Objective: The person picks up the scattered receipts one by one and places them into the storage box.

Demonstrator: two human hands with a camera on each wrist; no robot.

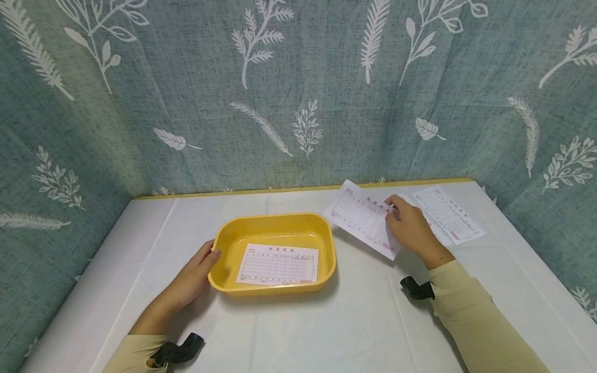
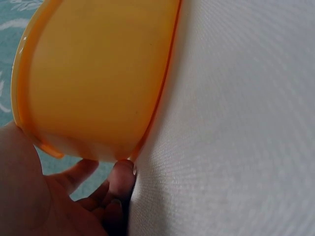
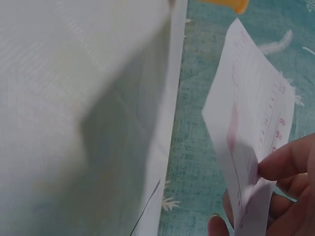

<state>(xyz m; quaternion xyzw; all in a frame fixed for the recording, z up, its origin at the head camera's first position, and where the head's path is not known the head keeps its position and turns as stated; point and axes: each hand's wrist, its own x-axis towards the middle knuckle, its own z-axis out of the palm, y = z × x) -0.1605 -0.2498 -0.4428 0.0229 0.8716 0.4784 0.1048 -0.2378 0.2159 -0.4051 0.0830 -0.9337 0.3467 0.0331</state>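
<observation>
A yellow plastic basin (image 1: 272, 292) stands on the white-covered table, with a printed receipt slip (image 1: 280, 264) lying flat inside it. My left hand (image 1: 193, 277) grips the basin's left end, thumb over the rim; in the left wrist view its fingers (image 2: 121, 179) press the outer wall from below the rim. My right hand (image 1: 412, 228) pinches another receipt slip (image 1: 361, 215) by its right edge, between thumb and fingers. That slip is raised over the table, tilted, to the right of the basin. In the right wrist view the held slip (image 3: 251, 108) bends slightly near the thumb.
More receipt slips (image 1: 450, 215) lie at the table's back right, partly behind the right hand. A patterned green-blue cloth (image 1: 280, 103) hangs behind and at both sides. Black wrist-worn devices (image 1: 179, 351) sit at both sleeves.
</observation>
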